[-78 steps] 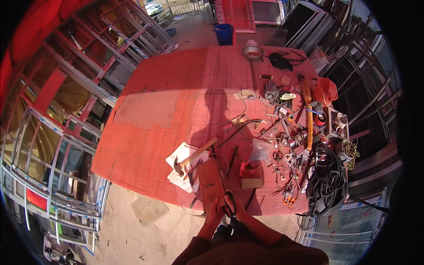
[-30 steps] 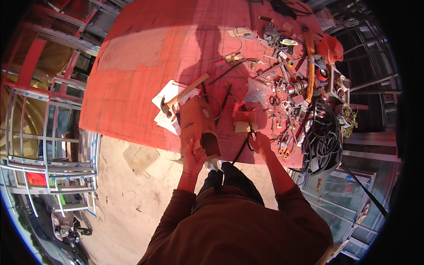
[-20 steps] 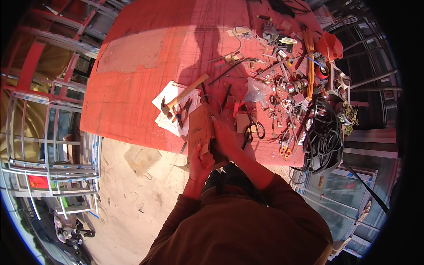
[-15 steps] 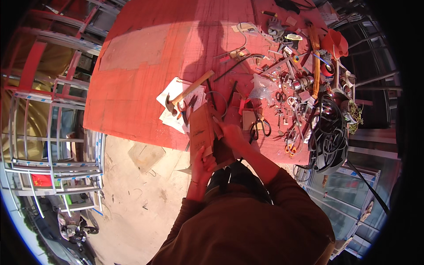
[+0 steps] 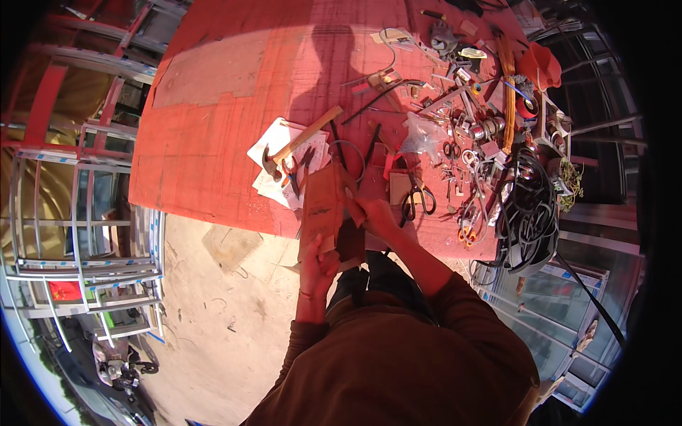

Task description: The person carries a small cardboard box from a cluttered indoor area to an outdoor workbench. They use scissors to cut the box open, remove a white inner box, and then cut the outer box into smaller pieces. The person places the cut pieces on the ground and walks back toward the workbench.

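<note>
The left hand [image 5: 317, 264] grips the near end of a flat wooden board [image 5: 323, 206], fingers closed on it, so the board stands out over the near edge of the counter [image 5: 206, 142]; the right hand [image 5: 376, 216] clamps the board's right side, probably to steady it. Just beyond, a hammer [image 5: 298, 142] lies on white paper sheets [image 5: 273, 138] and scissors [image 5: 414, 199] lie to the right, within reach. Loose tools and black cable [image 5: 529, 220] crowd the right edge.

Harsh sunlight, hard shadows, fisheye-bent dark edges.
</note>
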Tool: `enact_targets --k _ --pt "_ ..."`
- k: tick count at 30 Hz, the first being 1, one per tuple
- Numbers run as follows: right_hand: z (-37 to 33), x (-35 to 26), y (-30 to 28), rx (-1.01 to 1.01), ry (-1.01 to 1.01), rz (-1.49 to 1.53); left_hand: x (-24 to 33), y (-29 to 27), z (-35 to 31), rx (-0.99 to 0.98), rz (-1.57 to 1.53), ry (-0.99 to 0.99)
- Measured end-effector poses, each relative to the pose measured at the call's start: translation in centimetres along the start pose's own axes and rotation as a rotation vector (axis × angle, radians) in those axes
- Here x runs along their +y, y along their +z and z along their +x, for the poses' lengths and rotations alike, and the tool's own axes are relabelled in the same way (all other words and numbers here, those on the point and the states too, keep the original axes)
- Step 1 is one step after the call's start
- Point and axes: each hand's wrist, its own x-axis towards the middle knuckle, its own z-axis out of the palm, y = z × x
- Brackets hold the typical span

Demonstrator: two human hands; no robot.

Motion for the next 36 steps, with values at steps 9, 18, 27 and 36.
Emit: enact_targets --k 9,18,27,36 --pt "-0.2 -0.4 0.8 0.029 0.059 0.03 1.5 1.0 0.5 -0.172 -0.229 -0.071" --pt "-4.4 1.7 2.5 -0.005 0.073 -0.144 4.4 0.3 -0.9 -0.393 -0.891 -0.109" --pt "-5.2 0.7 3.5 0.087 0.152 -0.107 2.2 -1.2 -1.3 -0.128 -0.166 0.328" --pt "-8.1 4.5 5.5 0.004 0.183 -0.156 -1.6 -11.8 6.0 0.657 2.072 0.794"
